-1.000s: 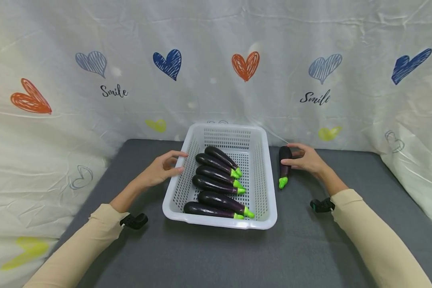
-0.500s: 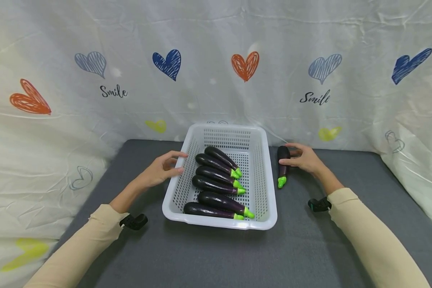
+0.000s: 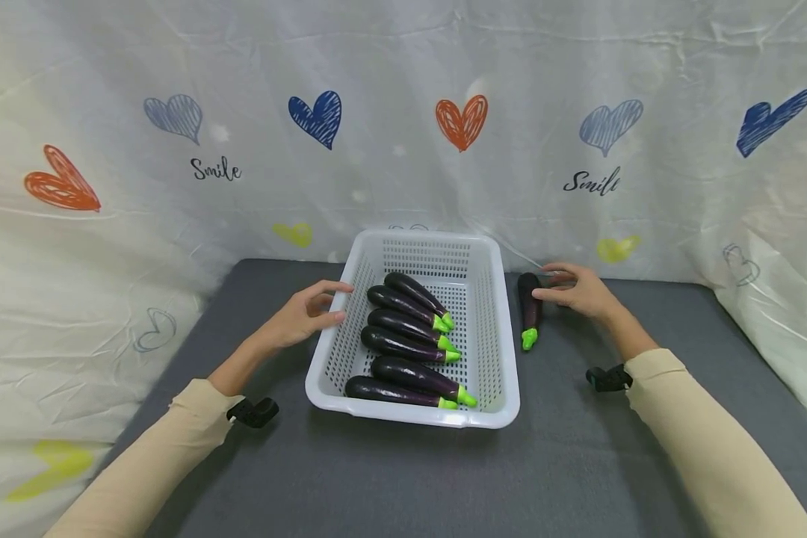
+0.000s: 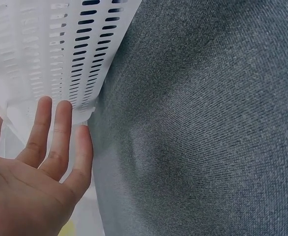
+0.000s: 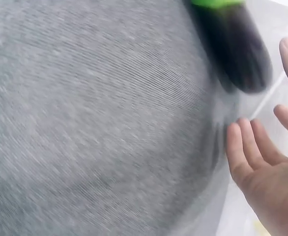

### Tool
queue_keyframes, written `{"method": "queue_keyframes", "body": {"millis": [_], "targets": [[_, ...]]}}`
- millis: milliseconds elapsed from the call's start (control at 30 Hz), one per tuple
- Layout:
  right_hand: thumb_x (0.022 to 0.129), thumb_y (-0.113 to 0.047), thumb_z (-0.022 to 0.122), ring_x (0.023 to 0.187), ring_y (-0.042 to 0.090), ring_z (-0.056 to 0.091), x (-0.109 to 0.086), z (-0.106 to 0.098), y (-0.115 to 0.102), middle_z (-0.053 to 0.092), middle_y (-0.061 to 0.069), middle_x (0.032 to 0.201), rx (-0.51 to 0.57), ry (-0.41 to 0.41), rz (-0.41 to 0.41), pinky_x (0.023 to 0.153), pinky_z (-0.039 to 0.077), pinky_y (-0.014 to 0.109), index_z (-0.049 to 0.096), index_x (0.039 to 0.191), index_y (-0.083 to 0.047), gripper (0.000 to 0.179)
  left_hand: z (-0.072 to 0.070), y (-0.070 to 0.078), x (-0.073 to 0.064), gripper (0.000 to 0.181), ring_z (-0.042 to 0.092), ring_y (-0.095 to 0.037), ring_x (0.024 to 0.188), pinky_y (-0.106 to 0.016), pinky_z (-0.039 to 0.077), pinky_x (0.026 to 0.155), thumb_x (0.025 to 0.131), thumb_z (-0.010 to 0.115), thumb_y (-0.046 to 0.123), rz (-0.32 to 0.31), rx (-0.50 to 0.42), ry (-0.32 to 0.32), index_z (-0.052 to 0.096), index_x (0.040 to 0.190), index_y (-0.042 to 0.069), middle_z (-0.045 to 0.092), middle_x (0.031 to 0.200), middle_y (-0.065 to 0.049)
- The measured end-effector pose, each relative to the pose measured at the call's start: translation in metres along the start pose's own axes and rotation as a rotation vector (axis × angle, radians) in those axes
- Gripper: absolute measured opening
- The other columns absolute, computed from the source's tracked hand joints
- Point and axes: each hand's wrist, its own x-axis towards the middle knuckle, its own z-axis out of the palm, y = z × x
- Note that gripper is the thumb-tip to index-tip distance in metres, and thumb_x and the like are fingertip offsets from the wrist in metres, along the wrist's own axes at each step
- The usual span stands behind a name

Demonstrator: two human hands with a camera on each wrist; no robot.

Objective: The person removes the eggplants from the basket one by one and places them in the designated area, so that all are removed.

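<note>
A single dark purple eggplant with a bright green stem lies on the grey cloth, right of the basket. Beside it is my right hand, fingers spread; the right wrist view shows a gap between those fingers and the blurred eggplant. My left hand is at the left rim of the white perforated basket, its index finger and thumb reaching the rim. In the left wrist view, the left hand has loosely extended fingers alongside the basket's slotted wall.
Inside the basket lie several eggplants in a slanting column, green stems to the right. Grey cloth covers the table. A pale curtain printed with hearts hangs behind the table and along both sides.
My right hand first shifted the eggplant slightly left along the cloth, then let go and drew back to the right. The left hand and basket have stayed in place.
</note>
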Motion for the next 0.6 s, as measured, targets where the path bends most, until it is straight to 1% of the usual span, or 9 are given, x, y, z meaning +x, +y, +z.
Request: {"method": "queue_keyframes", "body": {"millis": [100,167,267,300,367,433,500,533,600], "targets": [[0.095,-0.035,0.075,0.134,0.049,0.041,-0.002,-0.008,-0.003,0.041,0.032,0.147,-0.012,0.047,-0.011,0.101,0.040,0.062,0.041,0.151,0.003,0.076,0.000,-0.001,0.001,0.048,0.065,-0.037,0.107,-0.056,0.056,0.081,0.102,0.064,0.009,-0.002,-0.002,0.003,0.047,0.148,0.009,0.057,0.129,-0.026],[0.095,-0.035,0.075,0.133,0.050,0.041,-0.002,-0.013,-0.006,0.041,0.032,0.148,-0.001,0.077,-0.028,0.102,0.038,0.063,0.042,0.149,0.005,0.075,0.000,-0.001,0.001,0.048,0.065,-0.037,0.107,-0.055,0.056,0.081,0.102,0.063,0.008,0.004,-0.001,0.000,0.047,0.147,0.008,0.057,0.129,-0.027],[0.096,-0.032,0.074,0.132,0.050,0.044,-0.003,-0.019,-0.011,0.042,0.031,0.147,0.037,0.116,-0.068,0.102,0.040,0.061,0.044,0.147,0.007,0.071,-0.001,-0.002,0.001,0.047,0.065,-0.037,0.107,-0.054,0.056,0.081,0.102,0.063,0.008,0.008,-0.005,0.002,0.047,0.147,0.006,0.057,0.128,-0.027],[0.097,-0.031,0.074,0.130,0.048,0.047,-0.004,-0.021,-0.013,0.044,0.030,0.146,0.041,0.132,-0.083,0.101,0.042,0.058,0.045,0.146,0.007,0.068,-0.001,-0.002,0.001,0.047,0.065,-0.037,0.106,-0.053,0.056,0.081,0.102,0.063,0.008,0.010,-0.005,0.001,0.047,0.147,0.006,0.058,0.127,-0.028],[0.098,-0.027,0.073,0.126,0.039,0.053,-0.005,-0.023,-0.017,0.048,0.028,0.143,0.058,0.161,-0.115,0.098,0.048,0.046,0.048,0.143,0.007,0.062,-0.001,-0.001,0.001,0.047,0.065,-0.037,0.106,-0.053,0.056,0.080,0.102,0.064,0.008,0.012,-0.009,0.002,0.048,0.146,0.006,0.058,0.127,-0.027],[0.099,-0.020,0.072,0.117,0.028,0.061,-0.007,-0.025,-0.020,0.055,0.025,0.136,0.101,0.190,-0.157,0.091,0.052,0.034,0.052,0.139,0.008,0.053,-0.001,-0.001,0.001,0.047,0.065,-0.037,0.106,-0.051,0.057,0.080,0.102,0.064,0.008,0.013,-0.007,0.001,0.048,0.146,0.007,0.058,0.127,-0.027],[0.098,-0.013,0.071,0.105,0.019,0.066,-0.008,-0.024,-0.022,0.062,0.019,0.126,0.166,0.211,-0.201,0.083,0.054,0.025,0.056,0.134,0.008,0.044,-0.001,-0.001,0.001,0.048,0.065,-0.037,0.106,-0.049,0.057,0.079,0.102,0.064,0.008,0.015,-0.007,-0.001,0.048,0.146,0.007,0.058,0.127,-0.026],[0.098,-0.009,0.071,0.099,0.016,0.068,-0.008,-0.024,-0.023,0.064,0.016,0.120,0.208,0.218,-0.222,0.080,0.055,0.024,0.058,0.131,0.008,0.040,-0.001,-0.001,0.001,0.048,0.066,-0.037,0.106,-0.049,0.057,0.079,0.102,0.064,0.008,0.015,-0.007,-0.002,0.048,0.146,0.007,0.058,0.127,-0.026],[0.096,-0.004,0.071,0.092,0.015,0.070,-0.008,-0.022,-0.025,0.067,0.008,0.111,0.284,0.231,-0.246,0.078,0.057,0.028,0.061,0.126,0.008,0.034,-0.001,-0.002,0.002,0.048,0.066,-0.037,0.106,-0.048,0.058,0.079,0.102,0.064,0.008,0.017,-0.004,-0.006,0.048,0.146,0.007,0.058,0.127,-0.026]]}}
